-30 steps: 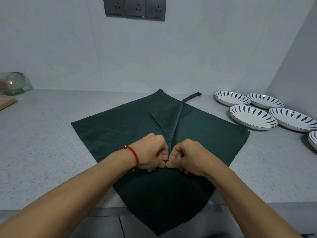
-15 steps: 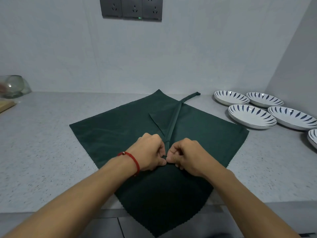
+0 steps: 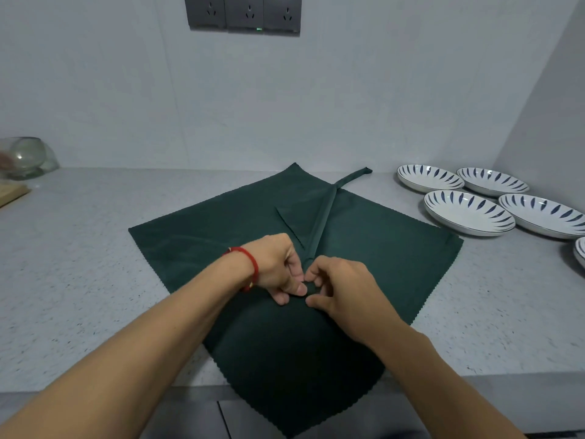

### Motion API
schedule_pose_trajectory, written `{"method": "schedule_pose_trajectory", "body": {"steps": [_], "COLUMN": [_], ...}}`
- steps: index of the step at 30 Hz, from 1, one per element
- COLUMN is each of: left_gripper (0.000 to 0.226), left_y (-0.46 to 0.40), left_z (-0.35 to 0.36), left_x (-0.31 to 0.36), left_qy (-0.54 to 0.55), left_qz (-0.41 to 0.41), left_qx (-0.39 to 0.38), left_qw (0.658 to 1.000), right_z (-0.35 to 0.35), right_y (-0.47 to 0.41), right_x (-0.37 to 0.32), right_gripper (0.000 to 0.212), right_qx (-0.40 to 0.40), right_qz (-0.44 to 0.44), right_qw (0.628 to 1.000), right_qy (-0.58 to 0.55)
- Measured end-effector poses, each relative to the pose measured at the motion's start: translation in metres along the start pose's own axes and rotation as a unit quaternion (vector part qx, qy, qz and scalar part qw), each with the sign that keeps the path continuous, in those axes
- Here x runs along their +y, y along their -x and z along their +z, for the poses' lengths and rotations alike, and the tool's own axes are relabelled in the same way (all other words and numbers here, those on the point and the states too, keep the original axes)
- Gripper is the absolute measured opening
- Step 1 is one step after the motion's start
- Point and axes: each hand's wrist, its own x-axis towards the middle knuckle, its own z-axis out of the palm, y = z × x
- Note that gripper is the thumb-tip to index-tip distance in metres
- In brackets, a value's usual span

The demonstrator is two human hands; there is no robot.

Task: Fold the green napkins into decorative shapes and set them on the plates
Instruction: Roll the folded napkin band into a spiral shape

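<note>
A dark green napkin of matte, finely woven cloth lies spread like a diamond on the speckled grey stone counter, its pinked zigzag edges showing and its near corner hanging over the counter's front lip. A tightly rolled strip of green cloth runs across the napkin from its middle to beyond its far edge, ending in a blunt tip. At the napkin's middle both hands meet at the near end of that roll: the left hand, with a red cord bracelet at its wrist, curls its fingers and pinches the cloth under its thumb, and the right hand pinches the same spot between thumb and bent forefinger. Against half a second ago, the thumbs sit lower on the fold and the right forefinger has lifted. To the right of the napkin stand shallow white plates with dark blue leaf strokes, glossy and round, well apart from it. Far left of the napkin sit a clear glass bowl and a wooden board's corner; grey wall sockets hang above.
</note>
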Motion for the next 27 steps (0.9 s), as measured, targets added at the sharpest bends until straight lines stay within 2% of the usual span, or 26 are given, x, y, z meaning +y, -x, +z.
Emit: {"method": "schedule_pose_trajectory", "body": {"steps": [3,5,7,9,13,16,18,21,24,27], "left_gripper": [0.016,0.017,0.014,0.014,0.013,0.005,0.001,0.009,0.006,0.01], "left_y": [-0.002,-0.001,0.002,0.004,0.0,-0.005,-0.01,-0.014,-0.014,-0.012], "left_z": [-0.003,0.005,0.016,0.024,0.02,0.008,-0.001,-0.008,-0.004,0.01], "left_x": [0.001,-0.003,-0.007,-0.01,-0.009,-0.003,-0.001,0.002,-0.002,-0.009], "left_qy": [0.038,-0.001,-0.041,-0.05,-0.062,-0.064,-0.03,0.042,0.04,-0.011], "left_qz": [-0.045,-0.036,0.018,0.049,0.05,0.026,-0.006,-0.041,-0.032,0.044], "left_qx": [-0.014,0.05,0.14,0.179,0.154,0.095,0.041,-0.004,0.043,0.131], "left_qw": [0.998,0.998,0.989,0.981,0.985,0.993,0.999,0.998,0.998,0.99], "right_z": [0.001,-0.002,-0.007,-0.011,-0.012,-0.006,0.0,0.002,0.0,-0.009], "right_y": [-0.004,-0.009,-0.015,-0.021,-0.022,-0.016,-0.015,-0.019,-0.027,-0.035], "right_x": [0.001,0.001,-0.001,0.001,0.004,-0.001,-0.001,0.004,0.005,0.004], "right_gripper": [0.022,0.019,0.014,0.005,0.006,0.018,0.026,0.023,0.018,0.014], "right_qx": [-0.008,-0.026,-0.041,-0.045,-0.03,-0.012,-0.003,-0.007,-0.014,-0.025], "right_qz": [-0.002,0.004,0.019,0.041,0.068,0.045,0.013,0.003,0.013,0.018], "right_qw": [1.0,0.999,0.999,0.998,0.996,0.999,1.0,1.0,0.999,0.999], "right_qy": [0.026,0.032,0.016,-0.009,-0.055,-0.015,0.013,0.03,0.034,0.019]}}
